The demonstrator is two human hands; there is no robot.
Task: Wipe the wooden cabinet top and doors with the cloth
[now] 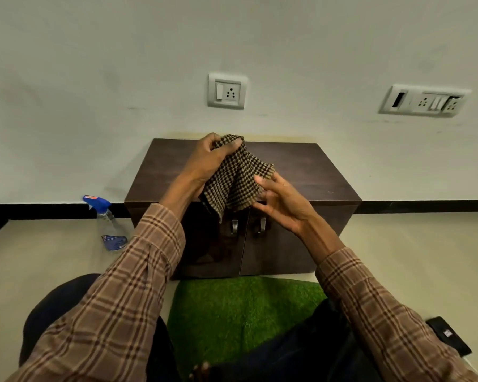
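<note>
A low dark wooden cabinet (301, 172) stands against the wall, with two doors (276, 252) and two metal handles near the middle. A brown-and-black checked cloth (235, 180) hangs in the air above the cabinet's front edge. My left hand (207, 161) grips the cloth's bunched upper part. My right hand (282, 202) holds its lower right side with the fingers spread under the fabric. The cloth does not touch the cabinet top.
A clear spray bottle (109, 224) with a blue trigger stands on the floor left of the cabinet. A green grass-like mat (232, 312) lies in front of it. A black object (449, 336) lies on the floor at the right. Wall sockets (226, 91) sit above.
</note>
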